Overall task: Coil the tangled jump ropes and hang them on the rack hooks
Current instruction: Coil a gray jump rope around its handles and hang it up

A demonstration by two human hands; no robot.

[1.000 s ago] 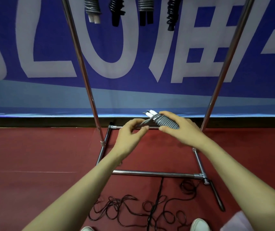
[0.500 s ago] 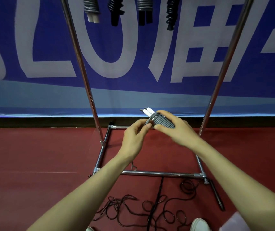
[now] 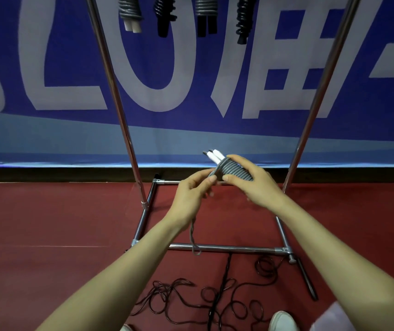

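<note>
Head view is showing the right hand (image 3: 255,187) curling its fingers around the grey rope bundle (image 3: 235,172), low in front of the rack (image 3: 117,91), while the left hand (image 3: 191,197) is pinching the loose tail (image 3: 193,235) beside it. Pulling that tail taut before tucking should be stopping the wraps from loosening.

A grey jump rope (image 3: 235,172) is wound tightly round its two white handles (image 3: 215,156), which poke out up and to the left. The bundle lies tilted in the right hand (image 3: 255,185), and its loose twisted tail (image 3: 193,235) hangs below the left hand (image 3: 191,199). Four coiled ropes (image 3: 205,8) (two grey, two black) hang high on the rack (image 3: 117,103). A dark tangled rope (image 3: 191,299) sprawls on the floor.
</note>
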